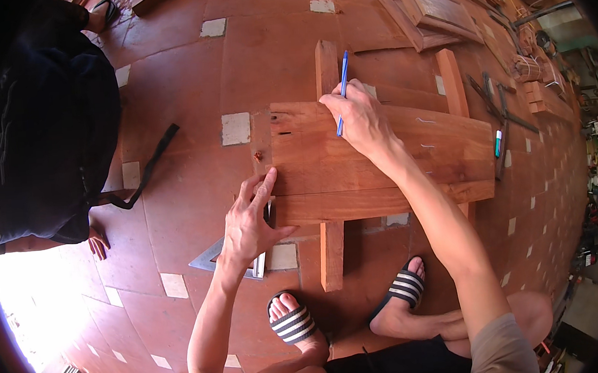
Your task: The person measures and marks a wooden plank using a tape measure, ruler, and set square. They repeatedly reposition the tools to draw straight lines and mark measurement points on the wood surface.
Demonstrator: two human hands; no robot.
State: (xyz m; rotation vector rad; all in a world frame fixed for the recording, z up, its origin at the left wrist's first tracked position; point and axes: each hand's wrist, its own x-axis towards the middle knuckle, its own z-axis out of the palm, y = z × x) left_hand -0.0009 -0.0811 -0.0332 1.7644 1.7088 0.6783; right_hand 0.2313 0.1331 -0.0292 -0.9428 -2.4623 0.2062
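A wide brown wooden panel (353, 169) of boards laid edge to edge lies before me, with a few pale pen strokes toward its right end. It rests on two wooden battens, the left batten (332, 257) and the right batten (452, 82). Over the panel's far edge, my right hand (363, 116) is closed around a blue pen (342, 93), held nearly upright. My left hand (249, 218) is at the panel's left end, thumb and forefinger spread, closed over a metal triangle square (210, 255). The palm hides the middle of the square.
A dark-clothed person (53, 134) crouches at the left, one hand (98, 242) low by the floor. Framed wooden panels (436, 10) lie at the far right. A green-and-white marker (498, 143) and metal clamps (498, 103) are beyond the panel's right end. My sandalled feet (293, 318) are close by.
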